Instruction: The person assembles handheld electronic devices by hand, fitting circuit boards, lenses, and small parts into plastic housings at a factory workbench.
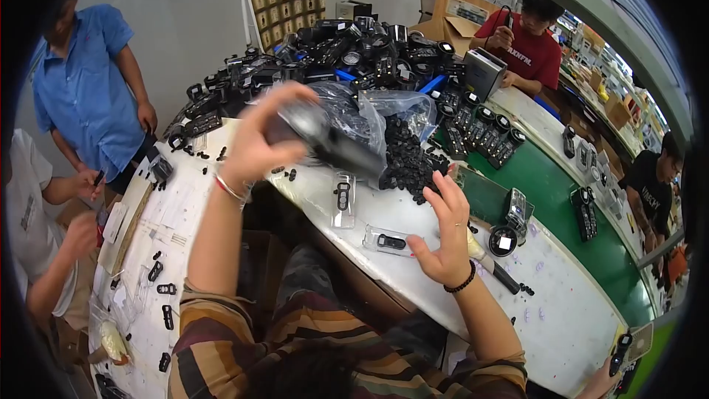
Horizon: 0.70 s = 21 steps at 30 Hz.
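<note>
My left hand (258,140) is raised over the table with its fingers wrapped round a black device with a rounded grey head (343,151), blurred by motion. My right hand (448,240) is held above the tabletop with fingers spread, holding nothing. Beside its thumb lies a clear plastic holder (374,239) with a long black oval piece (391,241) in it. Another clear holder (339,214) with a similar black piece lies farther left. A heap of small black parts (410,155) spills from a clear plastic bag (406,107) just beyond my hands.
A large pile of black devices (347,52) covers the table's far side. At right, a green conveyor belt (576,233) carries more devices. A brush-like tool (502,275) and a round-headed device (504,240) lie right of my right hand. Several people work around the table.
</note>
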Each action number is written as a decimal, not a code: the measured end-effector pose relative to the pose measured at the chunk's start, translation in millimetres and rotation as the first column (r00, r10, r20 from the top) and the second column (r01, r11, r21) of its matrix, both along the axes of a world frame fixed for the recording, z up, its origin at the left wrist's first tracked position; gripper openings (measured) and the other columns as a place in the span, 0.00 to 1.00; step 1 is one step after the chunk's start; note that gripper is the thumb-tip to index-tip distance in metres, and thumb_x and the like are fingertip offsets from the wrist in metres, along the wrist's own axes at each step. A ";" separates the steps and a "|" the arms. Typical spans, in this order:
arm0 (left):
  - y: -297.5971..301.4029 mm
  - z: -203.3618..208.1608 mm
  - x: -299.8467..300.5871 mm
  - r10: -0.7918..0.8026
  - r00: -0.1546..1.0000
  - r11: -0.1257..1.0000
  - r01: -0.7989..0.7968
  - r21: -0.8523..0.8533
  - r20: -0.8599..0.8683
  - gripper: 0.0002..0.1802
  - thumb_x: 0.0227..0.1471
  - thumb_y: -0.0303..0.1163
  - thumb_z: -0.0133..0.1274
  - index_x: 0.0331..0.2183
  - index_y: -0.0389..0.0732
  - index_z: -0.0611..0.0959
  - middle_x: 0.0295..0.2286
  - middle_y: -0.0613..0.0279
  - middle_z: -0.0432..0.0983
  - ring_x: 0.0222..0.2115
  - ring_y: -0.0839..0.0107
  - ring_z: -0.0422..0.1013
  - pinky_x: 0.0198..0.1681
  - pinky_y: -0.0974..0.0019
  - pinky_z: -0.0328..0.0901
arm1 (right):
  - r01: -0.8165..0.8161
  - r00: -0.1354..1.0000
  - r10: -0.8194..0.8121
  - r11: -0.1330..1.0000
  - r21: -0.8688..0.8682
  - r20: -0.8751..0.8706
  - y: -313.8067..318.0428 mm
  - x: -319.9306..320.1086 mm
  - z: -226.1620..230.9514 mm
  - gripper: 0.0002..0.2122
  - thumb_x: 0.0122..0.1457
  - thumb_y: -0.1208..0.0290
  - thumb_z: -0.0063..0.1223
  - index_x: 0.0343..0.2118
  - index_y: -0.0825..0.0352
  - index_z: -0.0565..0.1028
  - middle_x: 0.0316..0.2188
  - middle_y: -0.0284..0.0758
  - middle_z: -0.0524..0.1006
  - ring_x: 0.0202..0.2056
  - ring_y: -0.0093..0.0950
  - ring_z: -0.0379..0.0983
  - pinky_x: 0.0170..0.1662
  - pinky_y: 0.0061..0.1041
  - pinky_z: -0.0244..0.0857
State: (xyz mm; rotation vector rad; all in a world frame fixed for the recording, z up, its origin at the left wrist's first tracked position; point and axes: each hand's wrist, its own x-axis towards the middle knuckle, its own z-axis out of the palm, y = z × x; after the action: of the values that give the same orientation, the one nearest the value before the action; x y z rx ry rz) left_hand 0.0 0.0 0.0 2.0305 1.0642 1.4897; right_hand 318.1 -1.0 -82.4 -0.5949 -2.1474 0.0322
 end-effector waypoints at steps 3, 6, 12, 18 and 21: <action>-11.0 -30.5 41.1 -0.308 0.948 0.951 0.309 0.009 -0.082 0.37 0.32 0.39 0.64 0.46 0.33 0.73 0.43 0.57 0.69 0.45 0.67 0.66 0.51 0.64 0.60 | -0.015 1.000 0.015 0.999 -0.047 -0.001 -15.7 -16.1 4.8 0.35 0.49 0.53 0.60 0.55 0.71 0.62 0.56 0.47 0.62 0.57 0.46 0.56 0.59 0.41 0.49; -29.9 -53.6 70.0 -0.304 0.949 0.952 0.306 0.004 -0.084 0.38 0.33 0.39 0.64 0.47 0.32 0.72 0.43 0.55 0.69 0.47 0.66 0.65 0.52 0.65 0.59 | -0.132 0.987 0.151 0.961 -0.242 0.061 -12.2 -9.9 -12.5 0.31 0.51 0.56 0.59 0.54 0.69 0.64 0.45 0.43 0.70 0.43 0.42 0.69 0.46 0.35 0.63; -28.4 -94.5 91.2 -0.177 0.878 0.936 0.289 -0.199 0.445 0.23 0.64 0.35 0.29 0.44 0.29 0.75 0.35 0.55 0.76 0.41 0.69 0.70 0.50 0.68 0.60 | 0.049 0.992 -0.036 0.993 -0.105 0.122 -9.6 -8.5 -26.5 0.27 0.50 0.56 0.58 0.50 0.66 0.70 0.35 0.37 0.70 0.34 0.35 0.69 0.37 0.31 0.64; -24.1 -99.6 86.1 -0.002 0.992 1.000 0.001 -0.004 -0.123 0.18 0.60 0.32 0.37 0.37 0.33 0.79 0.30 0.51 0.78 0.31 0.61 0.75 0.40 0.64 0.67 | 0.044 0.917 -0.061 0.998 0.052 0.395 -6.9 -12.9 -26.1 0.27 0.46 0.51 0.58 0.45 0.67 0.72 0.29 0.34 0.69 0.30 0.31 0.67 0.33 0.29 0.60; -21.6 -99.6 94.9 -0.033 0.979 0.998 0.041 0.039 -0.199 0.15 0.57 0.30 0.40 0.36 0.34 0.80 0.27 0.51 0.76 0.26 0.57 0.72 0.33 0.61 0.66 | 0.039 0.909 -0.081 0.993 0.109 0.408 0.6 -10.7 -36.0 0.27 0.45 0.50 0.58 0.44 0.66 0.72 0.29 0.32 0.69 0.31 0.28 0.66 0.33 0.27 0.57</action>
State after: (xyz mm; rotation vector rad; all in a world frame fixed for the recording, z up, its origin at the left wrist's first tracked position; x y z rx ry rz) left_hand 94.9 -21.6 -99.6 2.2539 1.0710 1.3236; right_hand 307.4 -0.4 -118.4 -0.6538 -2.5193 -0.2545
